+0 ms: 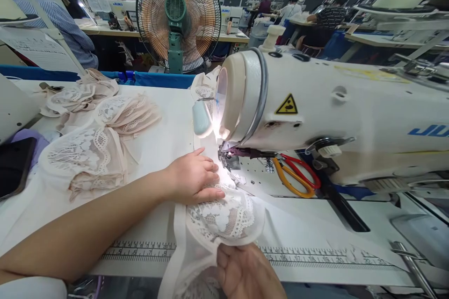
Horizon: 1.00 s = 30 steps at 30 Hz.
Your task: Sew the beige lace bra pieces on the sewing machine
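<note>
A pale pink lace bra (222, 215) lies under the sewing machine's needle area, its near end hanging over the table's front edge. My left hand (194, 180) rests palm down on its upper part, fingers stretched out flat beside the presser foot (228, 159). From below, my right hand (247, 268) grips the lower edge of the lace cup, its fingers curled and partly hidden under the fabric. The white sewing machine (312, 103) has its lamp shining on the stitching spot. Red and orange-handled scissors (296, 175) lie under the machine arm.
Several lace bra pieces (94, 149) are heaped on the left, near a dark phone (14, 166). A printed ruler strip (140, 251) runs along the front of the white table. Behind stands a large fan (177, 14); other people sit at machines farther back.
</note>
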### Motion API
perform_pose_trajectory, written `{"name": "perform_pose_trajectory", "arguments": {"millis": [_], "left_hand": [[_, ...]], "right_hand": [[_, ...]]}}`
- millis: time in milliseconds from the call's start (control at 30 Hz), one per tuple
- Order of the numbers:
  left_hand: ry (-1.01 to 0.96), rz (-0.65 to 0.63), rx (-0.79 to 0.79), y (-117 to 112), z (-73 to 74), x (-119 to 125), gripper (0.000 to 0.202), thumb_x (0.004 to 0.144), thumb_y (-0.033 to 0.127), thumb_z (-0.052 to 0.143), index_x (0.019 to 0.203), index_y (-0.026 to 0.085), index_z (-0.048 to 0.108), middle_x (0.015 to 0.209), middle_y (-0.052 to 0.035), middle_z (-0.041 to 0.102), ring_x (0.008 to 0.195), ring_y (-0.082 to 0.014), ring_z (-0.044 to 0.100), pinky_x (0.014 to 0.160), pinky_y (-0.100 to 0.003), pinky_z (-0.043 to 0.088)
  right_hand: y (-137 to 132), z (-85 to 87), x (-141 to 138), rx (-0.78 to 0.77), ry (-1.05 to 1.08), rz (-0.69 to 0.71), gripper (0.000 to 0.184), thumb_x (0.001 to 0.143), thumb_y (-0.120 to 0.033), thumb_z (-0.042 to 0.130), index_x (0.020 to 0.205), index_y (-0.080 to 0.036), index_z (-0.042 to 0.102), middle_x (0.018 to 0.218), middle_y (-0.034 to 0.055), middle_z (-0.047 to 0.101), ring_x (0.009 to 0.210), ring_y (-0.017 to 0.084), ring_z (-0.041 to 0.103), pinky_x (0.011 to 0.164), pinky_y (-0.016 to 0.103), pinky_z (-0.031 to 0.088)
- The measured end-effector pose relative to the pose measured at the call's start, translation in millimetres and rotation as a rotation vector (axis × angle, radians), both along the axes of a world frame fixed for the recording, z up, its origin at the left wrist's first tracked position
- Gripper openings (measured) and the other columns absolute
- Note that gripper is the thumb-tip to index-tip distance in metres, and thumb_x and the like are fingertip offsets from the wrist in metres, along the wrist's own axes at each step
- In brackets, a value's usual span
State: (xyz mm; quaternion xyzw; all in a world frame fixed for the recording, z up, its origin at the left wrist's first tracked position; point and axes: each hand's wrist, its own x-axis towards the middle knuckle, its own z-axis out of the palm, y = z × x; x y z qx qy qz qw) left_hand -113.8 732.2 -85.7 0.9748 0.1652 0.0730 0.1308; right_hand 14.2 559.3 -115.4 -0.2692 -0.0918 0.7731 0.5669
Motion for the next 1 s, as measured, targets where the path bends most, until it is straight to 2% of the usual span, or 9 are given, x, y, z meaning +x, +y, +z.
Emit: {"name": "perform_pose_trajectory", "arguments": {"millis": [167,267,433,667,800,867,933,1000], "left_hand": [[0.051,0.018,-0.047,-6,6.2,3,0.048,0.091,0.05,0.036,0.096,0.014,0.067,0.115,-0.0123,0.061,0.105,-0.0271,0.057,0.097,-0.043,0.041],[0.144,0.071,-0.071,-10,13.0,7,0.05,0.091,0.049,0.036,0.103,0.011,0.066,0.119,-0.0139,0.059,0.109,-0.0294,0.054,0.092,-0.042,0.046],[0.245,0.168,-0.07,-21,17.9,17,0.051,0.091,0.051,0.037,0.109,0.01,0.063,0.12,-0.0141,0.058,0.108,-0.0298,0.054,0.089,-0.04,0.047],[0.253,0.193,0.087,-18,4.4,22,0.054,0.089,0.053,0.04,0.11,0.009,0.062,0.113,-0.0135,0.061,0.102,-0.0295,0.055,0.09,-0.043,0.043],[0.248,0.184,0.165,-11,0.3,19,0.055,0.089,0.054,0.039,0.113,0.009,0.061,0.114,-0.0137,0.059,0.104,-0.0297,0.053,0.092,-0.046,0.039],[0.253,0.189,0.202,-8,0.1,18,0.056,0.089,0.054,0.038,0.115,0.009,0.059,0.116,-0.0137,0.058,0.105,-0.0297,0.051,0.093,-0.047,0.037],[0.267,0.197,0.233,-6,0.4,19,0.057,0.089,0.056,0.038,0.115,0.009,0.059,0.112,-0.0137,0.058,0.102,-0.0288,0.051,0.091,-0.046,0.037],[0.282,0.215,0.268,-5,0.6,20,0.056,0.088,0.058,0.04,0.108,0.011,0.063,0.103,-0.0131,0.058,0.095,-0.0279,0.052,0.082,-0.043,0.041]], "right_hand": [[8,-6.1,-11,0.025,0.059,-0.051,0.036,0.071,-0.04,0.072,0.102,-0.023,0.067,0.094,0.0083,0.07,0.085,0.02,0.063,0.074,0.033,0.051],[11,-6.6,-19,0.012,0.104,-0.092,0.04,0.07,-0.037,0.073,0.107,-0.024,0.064,0.097,0.0071,0.069,0.088,0.019,0.063,0.074,0.031,0.051],[14,-9.3,-28,-0.013,0.138,-0.133,0.036,0.07,-0.032,0.074,0.104,-0.025,0.065,0.09,0.0032,0.069,0.089,0.016,0.062,0.077,0.029,0.051],[24,-22.6,-36,0.061,0.18,-0.106,0.017,0.078,-0.026,0.067,0.094,-0.024,0.067,0.1,0.0024,0.067,0.097,0.016,0.059,0.086,0.031,0.048],[33,-16.7,-44,0.06,0.159,-0.145,0.004,0.077,-0.025,0.065,0.078,-0.021,0.067,0.096,0.0022,0.065,0.098,0.016,0.057,0.086,0.03,0.048],[37,-12.4,-48,0.076,0.161,-0.155,0.008,0.078,-0.025,0.064,0.071,-0.021,0.065,0.094,0.0016,0.064,0.1,0.016,0.056,0.087,0.03,0.047],[40,-9.6,-50,0.095,0.166,-0.162,0.008,0.079,-0.024,0.062,0.073,-0.021,0.066,0.094,0.0011,0.064,0.102,0.016,0.055,0.09,0.029,0.046],[42,-8.2,-51,0.106,0.167,-0.168,0.006,0.08,-0.023,0.061,0.078,-0.021,0.066,0.095,0.0014,0.063,0.103,0.015,0.054,0.094,0.03,0.044]]}}
